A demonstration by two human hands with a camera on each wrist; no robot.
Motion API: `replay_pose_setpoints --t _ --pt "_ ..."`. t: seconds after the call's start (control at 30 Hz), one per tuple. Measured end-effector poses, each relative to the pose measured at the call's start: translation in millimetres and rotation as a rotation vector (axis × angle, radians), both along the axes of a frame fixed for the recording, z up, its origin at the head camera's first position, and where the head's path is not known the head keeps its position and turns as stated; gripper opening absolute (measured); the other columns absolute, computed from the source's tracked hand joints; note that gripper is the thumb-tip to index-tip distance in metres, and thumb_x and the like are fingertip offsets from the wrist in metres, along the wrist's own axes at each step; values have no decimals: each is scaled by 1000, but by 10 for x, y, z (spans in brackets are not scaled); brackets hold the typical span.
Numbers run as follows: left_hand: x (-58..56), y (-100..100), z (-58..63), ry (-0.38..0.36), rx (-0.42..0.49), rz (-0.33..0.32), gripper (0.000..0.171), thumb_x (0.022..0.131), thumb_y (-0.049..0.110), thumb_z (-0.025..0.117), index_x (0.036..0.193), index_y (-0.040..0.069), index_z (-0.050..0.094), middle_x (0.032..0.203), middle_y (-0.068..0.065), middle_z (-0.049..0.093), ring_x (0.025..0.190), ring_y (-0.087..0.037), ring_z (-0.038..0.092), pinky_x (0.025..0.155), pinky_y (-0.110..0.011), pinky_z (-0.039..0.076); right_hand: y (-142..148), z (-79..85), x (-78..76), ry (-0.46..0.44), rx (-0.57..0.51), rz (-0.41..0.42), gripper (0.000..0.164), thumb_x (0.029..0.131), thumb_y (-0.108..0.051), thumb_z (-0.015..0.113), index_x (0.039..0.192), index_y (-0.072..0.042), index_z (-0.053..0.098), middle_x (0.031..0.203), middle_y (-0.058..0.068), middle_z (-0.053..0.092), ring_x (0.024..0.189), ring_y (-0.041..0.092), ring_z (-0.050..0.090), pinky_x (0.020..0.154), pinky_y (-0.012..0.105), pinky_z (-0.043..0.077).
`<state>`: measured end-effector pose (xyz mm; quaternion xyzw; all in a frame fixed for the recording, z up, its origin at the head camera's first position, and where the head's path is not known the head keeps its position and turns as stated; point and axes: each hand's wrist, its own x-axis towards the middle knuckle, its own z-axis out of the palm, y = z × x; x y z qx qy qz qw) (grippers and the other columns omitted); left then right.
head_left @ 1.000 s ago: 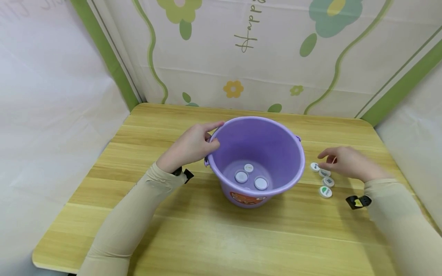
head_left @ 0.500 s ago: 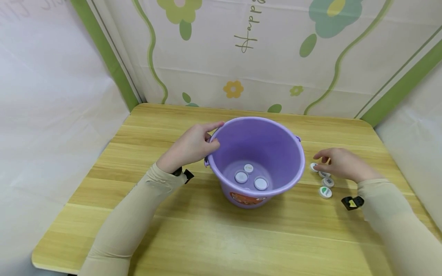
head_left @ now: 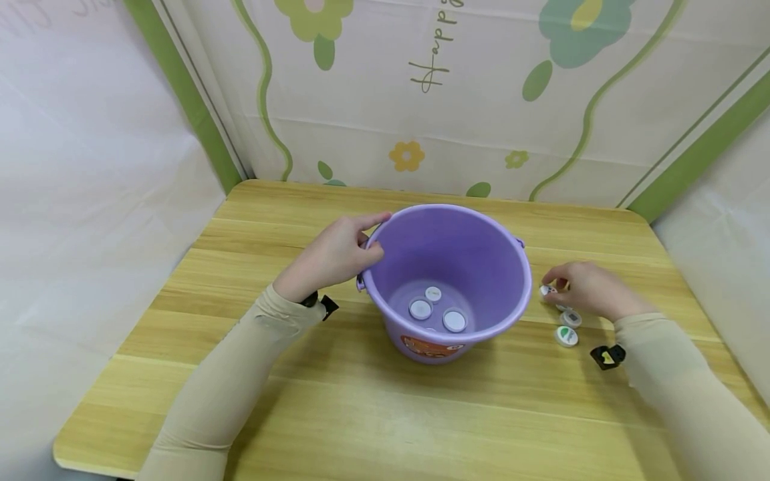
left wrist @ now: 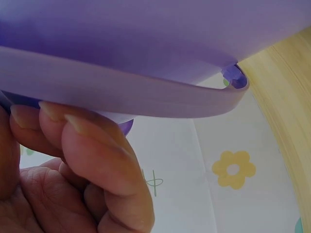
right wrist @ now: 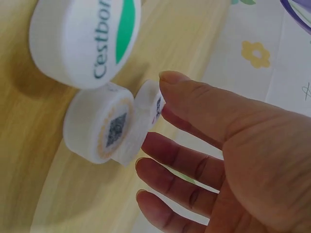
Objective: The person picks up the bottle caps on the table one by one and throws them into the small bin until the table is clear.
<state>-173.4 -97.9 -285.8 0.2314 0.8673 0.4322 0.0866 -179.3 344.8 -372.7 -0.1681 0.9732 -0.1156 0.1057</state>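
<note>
My left hand (head_left: 337, 257) grips the left rim of a purple bucket (head_left: 466, 257), thumb inside, fingers outside. In the left wrist view its curled fingers (left wrist: 97, 155) lie beside the bucket's handle (left wrist: 160, 97). Several white caps, one of them round and flat (head_left: 454, 321), lie on the bucket's floor. To the right of the bucket, my right hand (head_left: 592, 292) pinches a white bottle cap (head_left: 546, 291) between thumb and forefinger; it looks tilted. Close by are a cap with a printed code (right wrist: 97, 126) and a cap with a green mark (head_left: 567, 336). Another cap is mostly hidden under the hand.
The bucket stands upright on a wooden table (head_left: 361, 414), a red label (head_left: 430, 346) on its front. A flower-printed curtain (head_left: 361, 100) hangs behind the table's back edge, with white cloth (head_left: 90, 200) at the left side.
My right hand has moved left and slightly down onto the cap nearest the bucket, and its thumb and forefinger have closed on it. My left hand and the bucket stay put.
</note>
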Motion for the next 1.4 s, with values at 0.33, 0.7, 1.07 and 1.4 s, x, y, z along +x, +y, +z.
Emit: replay_pose_setpoints --t 0.33,0.7,1.07,1.4 --pt "-2 -1 -2 8 -10 4 62 87 12 53 149 9 46 53 -5 51 42 -20 54 41 -29 43 -1 -45 -9 0 6 8 32 84 -24 78 108 -4 72 86 -1 65 78 16 60 72 45 53" --pt "10 0 7 -8 -12 12 62 88 12 54 149 10 45 54 -6 53 45 -28 57 41 -29 43 65 -63 -12 -22 12 -35 43 84 -28 78 111 4 70 89 3 68 82 22 63 76 49 53" --pt "2 -1 -3 -7 -7 6 63 87 12 54 149 9 45 54 -6 51 45 -29 58 41 -29 43 90 -62 -20 -48 8 -55 44 86 -31 76 112 5 70 88 2 68 80 20 62 73 47 53" --pt "13 -6 12 -4 -4 2 62 88 11 53 149 9 44 54 -6 51 43 -21 55 41 -29 43 130 27 -49 4 -28 -61 41 85 -30 77 104 6 71 83 1 68 75 18 61 66 39 52"
